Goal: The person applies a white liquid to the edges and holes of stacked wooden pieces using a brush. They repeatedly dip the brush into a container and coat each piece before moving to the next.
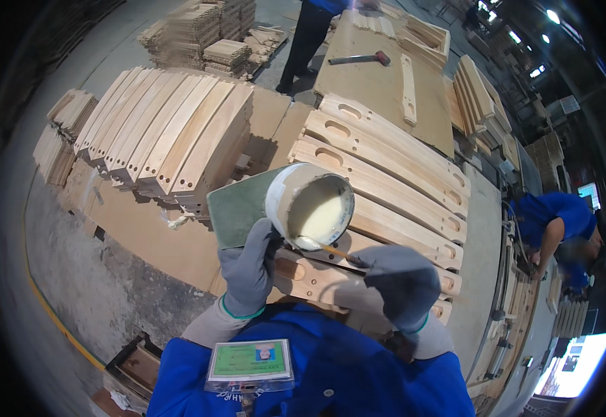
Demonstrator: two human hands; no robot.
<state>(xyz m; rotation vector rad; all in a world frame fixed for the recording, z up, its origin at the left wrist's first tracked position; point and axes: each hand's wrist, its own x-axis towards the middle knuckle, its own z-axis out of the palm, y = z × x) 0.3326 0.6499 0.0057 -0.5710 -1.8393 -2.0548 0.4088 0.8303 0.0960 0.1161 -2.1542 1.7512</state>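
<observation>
In grey gloves, both my hands are raised over the work surface. My left hand (247,267) is closed on the lower left side of a white round pot (279,198), tilted so its opening shows. Thick cream-coloured liquid (322,212) lies inside it. Behind the pot and my left hand is a flat green board (237,205); whether my fingers touch it, I cannot tell. My right hand (401,281) grips a thin-handled brush (336,251), its pale, wet tip at the pot's lower rim. Wooden panels with oval slots (386,191) lie in a row beneath.
A stack of curved wooden parts (171,128) stands on cardboard at left. Beyond the panels, a hammer (360,59) and a slotted wooden piece (408,90) rest on a covered table (351,80). A co-worker in blue (550,219) bends over a bench at right; another person's legs (304,45) show at the far side.
</observation>
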